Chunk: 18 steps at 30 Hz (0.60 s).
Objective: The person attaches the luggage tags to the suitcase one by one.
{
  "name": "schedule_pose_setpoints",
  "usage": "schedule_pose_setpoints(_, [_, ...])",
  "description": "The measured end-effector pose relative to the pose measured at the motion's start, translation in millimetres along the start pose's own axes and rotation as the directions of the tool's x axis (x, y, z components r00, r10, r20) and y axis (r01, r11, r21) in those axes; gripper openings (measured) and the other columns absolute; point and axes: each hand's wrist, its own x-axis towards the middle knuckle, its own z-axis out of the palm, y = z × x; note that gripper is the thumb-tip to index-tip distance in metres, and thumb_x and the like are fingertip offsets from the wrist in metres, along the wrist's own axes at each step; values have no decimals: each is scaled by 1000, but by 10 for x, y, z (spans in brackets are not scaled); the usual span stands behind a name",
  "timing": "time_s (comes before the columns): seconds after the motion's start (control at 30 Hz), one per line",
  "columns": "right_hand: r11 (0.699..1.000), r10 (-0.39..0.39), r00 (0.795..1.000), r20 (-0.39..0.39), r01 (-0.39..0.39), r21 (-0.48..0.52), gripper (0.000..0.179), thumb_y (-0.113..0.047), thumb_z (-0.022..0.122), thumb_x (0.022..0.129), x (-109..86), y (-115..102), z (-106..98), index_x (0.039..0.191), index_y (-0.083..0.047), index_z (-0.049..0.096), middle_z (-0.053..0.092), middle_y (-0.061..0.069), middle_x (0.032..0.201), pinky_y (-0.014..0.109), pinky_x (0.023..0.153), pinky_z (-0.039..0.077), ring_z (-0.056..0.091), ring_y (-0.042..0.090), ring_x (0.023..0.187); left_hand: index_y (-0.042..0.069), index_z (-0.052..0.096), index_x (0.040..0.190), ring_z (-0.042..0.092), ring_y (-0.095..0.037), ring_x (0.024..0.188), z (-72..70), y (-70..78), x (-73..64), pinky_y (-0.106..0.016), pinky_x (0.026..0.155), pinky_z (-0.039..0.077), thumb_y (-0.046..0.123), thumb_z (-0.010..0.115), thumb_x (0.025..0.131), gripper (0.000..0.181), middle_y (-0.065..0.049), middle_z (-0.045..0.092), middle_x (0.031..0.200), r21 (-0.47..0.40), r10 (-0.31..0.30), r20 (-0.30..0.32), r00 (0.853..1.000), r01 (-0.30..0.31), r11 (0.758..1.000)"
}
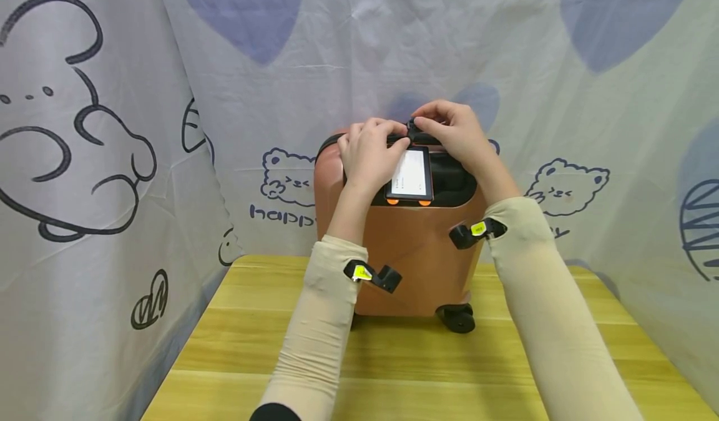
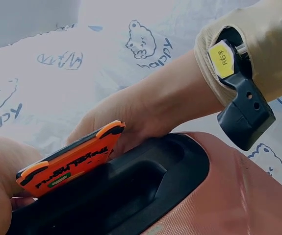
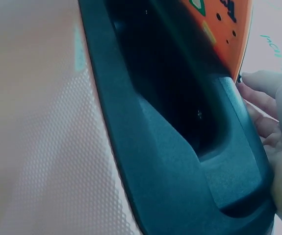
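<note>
An orange-brown hard-shell suitcase [image 1: 405, 252] stands upright on the table. A luggage tag [image 1: 410, 173] with a white card lies against the black handle recess [image 1: 457, 187]; its orange back [image 2: 74, 166] shows in the left wrist view. My left hand [image 1: 369, 153] reaches over the tag's left side, thumb and index finger pinching the tag's black strap [image 1: 412, 129] at the handle. From the other side, my right hand [image 1: 457, 133] pinches the strap's upper end between thumb and index finger. Fingertips of both hands nearly meet there, and they partly hide the strap.
The wooden table [image 1: 269, 346] extends in front of the suitcase and to both sides. A black caster wheel [image 1: 457, 318] touches it at the suitcase's lower right. A printed cloth [image 1: 348, 40] hangs close behind, with another fold along the left.
</note>
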Motion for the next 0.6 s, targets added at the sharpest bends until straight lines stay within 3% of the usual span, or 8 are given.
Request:
schedule_pose_setpoints(0.3, [1000,18,1000,15,-18,12,24,-24,65,94,0,-13,5,107,-6,71,68,-9,89,19,77,49,62,20,90,31,72,103,44,-21,127,19,-1,-15,-46,109,27,45,58,95,21,7,58,129,-5,1,-28,1000,-1,1000])
schedule_pose_setpoints(0.5, [998,65,995,80,-63,-26,27,-21,54,100,13,-35,-8,119,-11,69,65,5,121,24,80,55,61,14,103,31,72,103,44,-20,127,22,0,-4,-46,108,27,44,56,96,22,7,58,130,-6,-7,-32,999,7,1000])
schedule_pose_setpoints(0.6, [995,70,992,104,-62,-80,28,-20,52,101,38,-33,-6,123,-14,68,63,8,124,30,80,56,61,17,103,31,72,104,44,-20,127,17,5,2,-45,108,27,44,55,96,22,7,59,130,-7,-16,-33,999,16,1000])
